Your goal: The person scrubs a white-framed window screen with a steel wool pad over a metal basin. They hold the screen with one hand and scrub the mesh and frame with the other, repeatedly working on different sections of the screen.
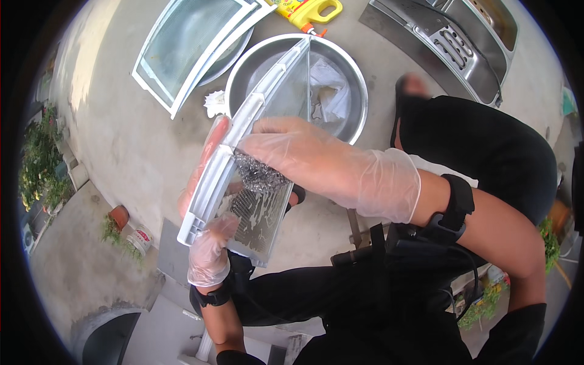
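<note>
My left hand (212,244), in a clear plastic glove, grips the near end of a glass shelf (260,223) with white plastic edging, probably a refrigerator shelf. Its fingers reach along the outer side of the white edge. The shelf is tilted, and wet streaks mark the glass. A steel wool scrubber (260,173) presses on the glass under my right hand (292,141), gloved the same way. Beneath the shelf's far end stands a round metal basin (362,109). A crumpled white cloth or bag (331,86) lies inside it, partly hidden by the shelf.
More white-framed glass shelves (182,54) rest across another basin (230,59) at upper left. Behind the basin lies a yellow bottle (315,11) with an orange nozzle. A stainless steel sink (465,54) sits at upper right. My black-clad leg (479,141) extends on the right.
</note>
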Tool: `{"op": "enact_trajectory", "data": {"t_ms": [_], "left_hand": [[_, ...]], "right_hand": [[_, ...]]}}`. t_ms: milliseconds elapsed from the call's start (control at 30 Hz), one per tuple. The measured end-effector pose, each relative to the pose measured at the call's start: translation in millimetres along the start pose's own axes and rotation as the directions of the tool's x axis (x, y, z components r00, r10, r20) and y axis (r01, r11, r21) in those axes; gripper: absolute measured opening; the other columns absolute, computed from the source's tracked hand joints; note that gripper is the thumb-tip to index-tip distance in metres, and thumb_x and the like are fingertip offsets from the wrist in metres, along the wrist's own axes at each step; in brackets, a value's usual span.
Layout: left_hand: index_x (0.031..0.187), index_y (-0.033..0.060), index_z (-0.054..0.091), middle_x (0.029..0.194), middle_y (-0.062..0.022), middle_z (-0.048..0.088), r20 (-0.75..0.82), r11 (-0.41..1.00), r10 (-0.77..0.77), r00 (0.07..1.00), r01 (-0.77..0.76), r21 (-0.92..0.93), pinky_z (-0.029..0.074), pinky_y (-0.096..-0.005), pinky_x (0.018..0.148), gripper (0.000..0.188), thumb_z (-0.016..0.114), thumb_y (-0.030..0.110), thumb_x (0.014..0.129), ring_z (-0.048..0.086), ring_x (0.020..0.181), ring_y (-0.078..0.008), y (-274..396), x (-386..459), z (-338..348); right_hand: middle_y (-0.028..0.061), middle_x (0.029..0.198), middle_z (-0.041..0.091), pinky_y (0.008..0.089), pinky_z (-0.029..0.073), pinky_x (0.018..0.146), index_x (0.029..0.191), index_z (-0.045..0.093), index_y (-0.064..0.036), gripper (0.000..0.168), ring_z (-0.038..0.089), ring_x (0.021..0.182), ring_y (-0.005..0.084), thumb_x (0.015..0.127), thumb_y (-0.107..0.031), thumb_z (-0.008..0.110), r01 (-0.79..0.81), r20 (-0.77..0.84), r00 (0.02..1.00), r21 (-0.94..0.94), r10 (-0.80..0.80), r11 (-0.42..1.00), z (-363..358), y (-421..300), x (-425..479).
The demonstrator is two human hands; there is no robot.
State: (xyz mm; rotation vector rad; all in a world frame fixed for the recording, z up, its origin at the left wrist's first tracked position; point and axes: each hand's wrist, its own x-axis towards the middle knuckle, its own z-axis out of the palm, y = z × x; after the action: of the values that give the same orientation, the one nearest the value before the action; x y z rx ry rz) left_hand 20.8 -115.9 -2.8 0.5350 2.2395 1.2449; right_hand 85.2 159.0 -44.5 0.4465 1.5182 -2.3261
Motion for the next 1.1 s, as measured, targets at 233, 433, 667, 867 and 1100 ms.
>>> {"op": "enact_trajectory", "data": {"t_ms": [233, 433, 667, 867, 1100], "left_hand": [[0.149, -0.0005, 0.04, 0.129, -0.0136, 0.058, 0.173, 0.896, -0.407, 0.897, 0.428, -0.116, 0.049, -0.0258, 0.076, 0.087, 0.081, 0.024, 0.077, 0.061, 0.096, -0.0152, 26.1, 14.5, 3.2], [0.149, -0.0014, 0.042, 0.134, -0.0151, 0.057, 0.118, 0.935, -0.175, 0.977, 0.203, -0.29, 0.05, -0.03, 0.082, 0.089, 0.079, 0.029, 0.073, 0.06, 0.104, -0.0187, 21.9, 25.8, 20.0], [0.148, -0.0022, 0.045, 0.141, -0.0166, 0.054, 0.109, 0.957, -0.116, 0.987, 0.14, -0.256, 0.051, -0.0353, 0.089, 0.097, 0.083, 0.045, 0.072, 0.058, 0.115, -0.0232, 29.0, 27.7, 20.2], [0.149, -0.0023, 0.046, 0.146, -0.0176, 0.052, 0.11, 0.945, -0.063, 0.992, 0.094, -0.314, 0.051, -0.0389, 0.094, 0.104, 0.086, 0.055, 0.071, 0.056, 0.125, -0.0258, 30.3, 43.0, 33.8], [0.138, -0.0021, 0.055, 0.138, -0.0168, 0.056, 0.025, 0.961, -0.121, 0.992, 0.123, -0.248, 0.051, -0.0438, 0.095, 0.082, 0.078, 0.05, 0.079, 0.062, 0.115, -0.0271, 36.0, 31.8, 32.1]], "right_hand": [[0.0002, 0.087, 0.062, 0.0284, 0.048, 0.076, 0.103, 0.066, -0.003, 0.041, 0.058, 0.082, 0.0086, 0.104, -0.041, 0.049, -0.195, -0.094, 0.973, 0.136, 0.208, 0.971, 3.7, -4.3, 3.0], [0.0014, 0.091, 0.064, 0.0263, 0.048, 0.073, 0.105, 0.067, -0.003, 0.042, 0.059, 0.081, 0.0088, 0.104, -0.042, 0.05, -0.252, -0.039, 0.962, 0.244, 0.27, 0.936, -10.6, -1.7, 14.1], [0.0119, 0.097, 0.069, 0.0349, 0.05, 0.081, 0.106, 0.069, 0.001, 0.044, 0.065, 0.091, 0.0196, 0.099, -0.038, 0.051, -0.119, -0.048, 0.991, 0.07, 0.123, 0.99, 8.2, -5.8, 3.9], [0.0144, 0.097, 0.072, 0.0406, 0.051, 0.086, 0.107, 0.071, 0.002, 0.049, 0.068, 0.088, 0.0273, 0.095, -0.041, 0.052, -0.107, -0.155, 0.977, 0.245, 0.147, 0.964, -9.7, 18.3, 24.6], [0.0059, 0.094, 0.065, 0.0296, 0.05, 0.07, 0.103, 0.066, -0.001, 0.04, 0.06, 0.08, 0.0133, 0.106, -0.035, 0.045, 0.104, -0.062, 0.992, -0.074, -0.109, 0.992, -10.3, 11.5, 27.1]]}}
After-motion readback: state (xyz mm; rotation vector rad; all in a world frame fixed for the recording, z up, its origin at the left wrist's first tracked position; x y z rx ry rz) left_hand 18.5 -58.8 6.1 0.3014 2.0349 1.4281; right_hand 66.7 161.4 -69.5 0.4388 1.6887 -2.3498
